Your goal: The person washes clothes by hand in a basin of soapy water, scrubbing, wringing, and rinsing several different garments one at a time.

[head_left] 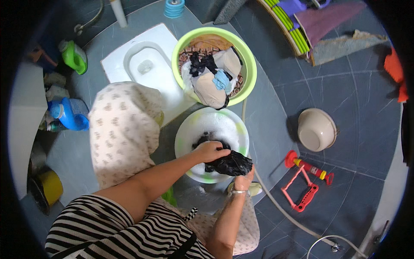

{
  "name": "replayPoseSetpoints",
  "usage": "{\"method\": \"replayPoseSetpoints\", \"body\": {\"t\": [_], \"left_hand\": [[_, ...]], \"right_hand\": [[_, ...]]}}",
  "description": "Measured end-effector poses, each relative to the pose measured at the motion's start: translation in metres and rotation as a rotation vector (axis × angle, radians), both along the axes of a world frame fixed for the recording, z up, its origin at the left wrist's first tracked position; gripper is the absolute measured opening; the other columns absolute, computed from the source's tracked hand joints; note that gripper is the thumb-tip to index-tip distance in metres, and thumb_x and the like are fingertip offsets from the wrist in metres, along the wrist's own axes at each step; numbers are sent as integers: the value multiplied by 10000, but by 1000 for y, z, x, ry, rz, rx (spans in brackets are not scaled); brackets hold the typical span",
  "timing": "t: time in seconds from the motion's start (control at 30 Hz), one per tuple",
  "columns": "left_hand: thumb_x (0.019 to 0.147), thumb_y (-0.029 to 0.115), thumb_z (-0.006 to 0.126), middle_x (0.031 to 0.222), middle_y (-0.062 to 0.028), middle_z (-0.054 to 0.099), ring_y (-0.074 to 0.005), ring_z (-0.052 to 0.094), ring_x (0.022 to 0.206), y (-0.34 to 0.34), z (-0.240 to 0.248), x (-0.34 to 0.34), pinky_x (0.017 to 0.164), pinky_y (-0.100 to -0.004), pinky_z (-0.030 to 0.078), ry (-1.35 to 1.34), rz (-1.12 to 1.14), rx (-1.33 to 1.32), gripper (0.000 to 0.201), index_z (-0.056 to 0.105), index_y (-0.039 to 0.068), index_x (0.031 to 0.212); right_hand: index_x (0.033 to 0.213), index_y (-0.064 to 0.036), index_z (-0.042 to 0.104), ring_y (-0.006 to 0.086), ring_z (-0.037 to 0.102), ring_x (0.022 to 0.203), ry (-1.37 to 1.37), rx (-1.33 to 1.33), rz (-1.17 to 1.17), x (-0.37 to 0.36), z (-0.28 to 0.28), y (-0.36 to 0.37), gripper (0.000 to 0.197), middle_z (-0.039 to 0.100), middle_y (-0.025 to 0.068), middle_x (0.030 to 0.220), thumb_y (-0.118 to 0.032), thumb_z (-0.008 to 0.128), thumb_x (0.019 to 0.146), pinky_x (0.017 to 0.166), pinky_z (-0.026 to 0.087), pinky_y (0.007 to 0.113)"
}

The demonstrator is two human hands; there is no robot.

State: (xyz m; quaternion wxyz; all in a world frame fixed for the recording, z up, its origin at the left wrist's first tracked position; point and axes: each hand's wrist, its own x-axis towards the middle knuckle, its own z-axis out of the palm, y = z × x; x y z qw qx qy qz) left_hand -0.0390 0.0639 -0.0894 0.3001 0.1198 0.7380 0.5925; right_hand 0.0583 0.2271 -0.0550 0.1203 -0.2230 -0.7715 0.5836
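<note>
A wet black cloth [233,164], its exact kind not clear, is stretched between my two hands over a white and green basin [183,140] of sudsy water. My left hand [210,152] grips its left end, thumb on top. At the right end, my right hand [245,179], with a bracelet at the wrist, has its fingers closed round the fabric. Part of the black cloth hangs down into the suds. Just beyond stands a lime green tub [251,80] piled with laundry: beige padded cups, black pieces, a light blue cloth [221,80] and patterned fabric.
A white squat toilet [116,64] is set in the floor at the far left. Blue [71,113] and green [74,57] bottles stand along the left wall. On the right are a beige bucket [317,129], a red-handled tool [299,190] and a hose [280,205].
</note>
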Motion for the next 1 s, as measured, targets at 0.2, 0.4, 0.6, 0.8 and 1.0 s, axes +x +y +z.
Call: {"method": "replayPoseSetpoints", "body": {"t": [0.2,0.4,0.6,0.8,1.0], "left_hand": [[692,486,636,1313,-163,332,-396,371,1159,-1,-43,15,899,-484,369,282,-79,-358,691,385,227,1281],[541,366,786,1404,-175,104,-450,218,1233,11,-67,24,897,-587,338,369,-560,-672,938,278,312,1328],[698,205,657,1343,-190,254,-424,397,1125,37,-93,0,881,-499,403,100,-702,-762,771,240,288,1342],[822,106,447,1307,-214,350,-370,486,1071,45,-144,-6,857,-459,428,-396,-1030,-925,567,259,245,1339],[797,129,492,1331,-193,334,-372,502,1055,58,-173,-30,863,-439,428,-200,-1221,-918,514,353,185,1288]], "right_hand": [[1260,-22,373,368,310,1211,-244,107,121,11,-61,1,675,310,223,1297,15,548,609,1008,249,378],[1245,-184,445,401,285,1211,-620,503,94,-15,-116,-32,470,230,224,1360,-328,553,810,956,314,475],[1185,-135,494,368,458,1095,-1115,324,64,-31,-165,-26,429,347,180,1320,-381,510,834,884,397,453],[1177,-103,493,346,467,1090,-1284,240,400,-34,-210,0,438,406,174,1262,-355,519,821,887,398,437],[1170,-71,492,325,477,1085,-1163,324,510,-34,-238,25,446,465,169,1204,-329,529,808,891,398,420]]}}
